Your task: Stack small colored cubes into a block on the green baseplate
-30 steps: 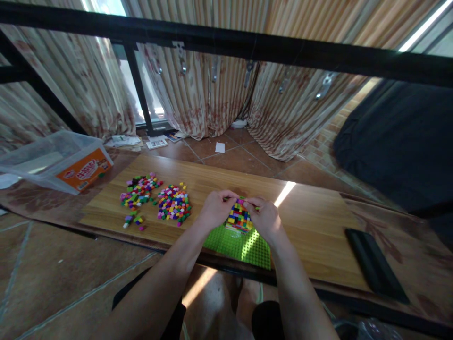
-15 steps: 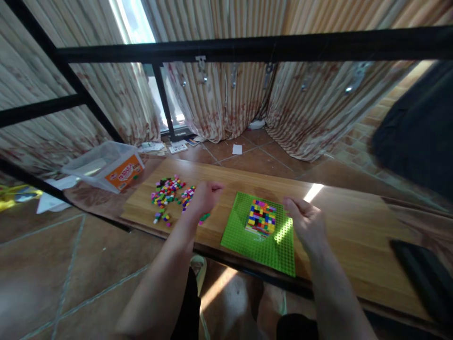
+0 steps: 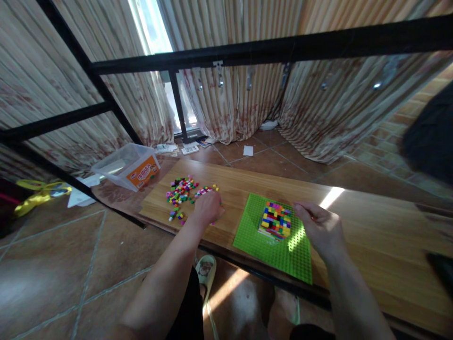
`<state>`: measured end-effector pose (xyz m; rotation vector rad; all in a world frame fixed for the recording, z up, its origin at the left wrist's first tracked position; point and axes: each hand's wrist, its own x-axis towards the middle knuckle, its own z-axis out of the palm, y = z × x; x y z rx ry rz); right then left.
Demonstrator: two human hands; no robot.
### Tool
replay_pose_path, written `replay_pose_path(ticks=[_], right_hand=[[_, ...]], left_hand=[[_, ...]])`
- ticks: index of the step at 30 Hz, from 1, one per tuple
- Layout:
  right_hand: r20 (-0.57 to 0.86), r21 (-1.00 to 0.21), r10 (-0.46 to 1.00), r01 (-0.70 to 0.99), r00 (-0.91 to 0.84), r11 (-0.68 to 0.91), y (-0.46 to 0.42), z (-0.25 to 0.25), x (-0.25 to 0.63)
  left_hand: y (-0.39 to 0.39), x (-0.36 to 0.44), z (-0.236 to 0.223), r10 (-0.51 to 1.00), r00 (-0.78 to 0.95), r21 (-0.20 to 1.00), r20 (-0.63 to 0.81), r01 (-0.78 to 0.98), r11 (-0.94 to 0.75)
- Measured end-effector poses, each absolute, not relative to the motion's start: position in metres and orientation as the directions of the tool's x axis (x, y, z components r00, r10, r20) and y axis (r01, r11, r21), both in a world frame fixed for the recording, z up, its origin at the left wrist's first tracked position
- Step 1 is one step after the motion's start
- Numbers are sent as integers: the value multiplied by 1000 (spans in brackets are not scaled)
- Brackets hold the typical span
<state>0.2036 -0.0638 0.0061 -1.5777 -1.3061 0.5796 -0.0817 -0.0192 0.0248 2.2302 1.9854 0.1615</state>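
My left hand (image 3: 208, 208) is lowered to the table at the near right side of the loose toy bricks (image 3: 181, 190). Its fingers are curled in and mostly hidden, so whatever they hold does not show. A green baseplate (image 3: 247, 236) bears a low, square block of multicoloured bricks (image 3: 275, 220), several layers high. Just right of that block, above the plate's right edge, is my right hand (image 3: 320, 229). Thumb and forefinger are pinched together there; a tiny reddish spot shows by the fingers, too small to name.
A clear plastic box (image 3: 129, 167) with an orange label stands at the table's far left end. The wooden table (image 3: 368, 236) has a dark flat object (image 3: 440, 269) at its right. A black metal bar (image 3: 247, 54) runs across beyond the table, before striped curtains (image 3: 230, 104).
My left hand has come down among the loose bricks. My right hand stays beside the block, still pinched. The whole view has shifted, so things appear farther right.
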Motion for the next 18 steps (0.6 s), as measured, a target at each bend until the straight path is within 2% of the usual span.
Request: replay_pose_path(ticks=[3, 9, 18], right_hand=[[192, -884, 933, 466, 304, 30, -64, 7, 201], [191, -887, 932, 461, 307, 30, -65, 9, 198], [209, -875, 938, 481, 277, 53, -66, 10, 200]], left_hand=[[-21, -75, 18, 990, 144, 182, -6, 973, -141], [-21, -69, 12, 981, 190, 256, 31, 947, -192], [-15, -67, 6, 984, 168, 297, 62, 938, -179]])
